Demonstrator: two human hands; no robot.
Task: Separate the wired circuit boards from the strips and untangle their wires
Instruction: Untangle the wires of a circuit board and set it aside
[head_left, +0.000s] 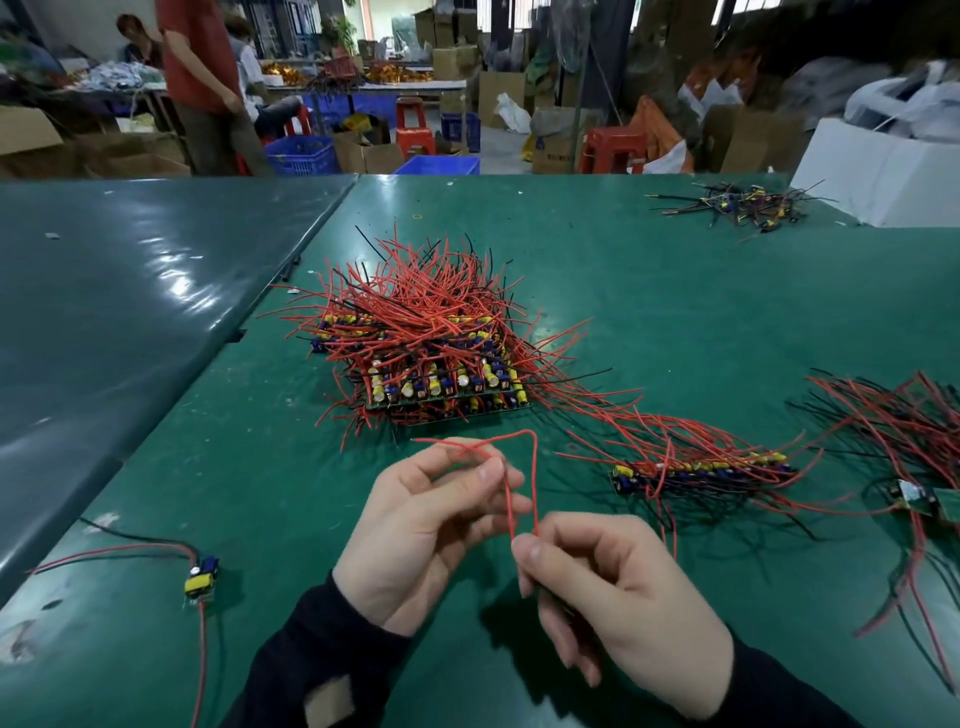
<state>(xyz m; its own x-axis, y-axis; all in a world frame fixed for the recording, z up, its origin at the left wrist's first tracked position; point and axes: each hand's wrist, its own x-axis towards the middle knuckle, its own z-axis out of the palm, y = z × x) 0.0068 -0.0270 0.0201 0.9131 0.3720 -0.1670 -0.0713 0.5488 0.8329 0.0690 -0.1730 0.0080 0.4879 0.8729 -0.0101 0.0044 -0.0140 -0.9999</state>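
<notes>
A looped red wire (534, 478) runs between my two hands above the green table (675, 291). My left hand (415, 540) pinches one part of it near the fingertips, and my right hand (608, 597) pinches the lower ends; whatever board hangs from the wire is hidden inside that hand. A stack of board panels (441, 384) with tangled red and black wires lies ahead. One strip of boards (696, 470) lies to the right. A single separated board (201, 577) with its wires lies at the left.
More wired boards (904, 447) lie at the right edge. A small heap of boards (748, 205) and a white box (893, 171) sit at the far right. A darker table (130, 291) adjoins on the left. People, crates and stools stand beyond.
</notes>
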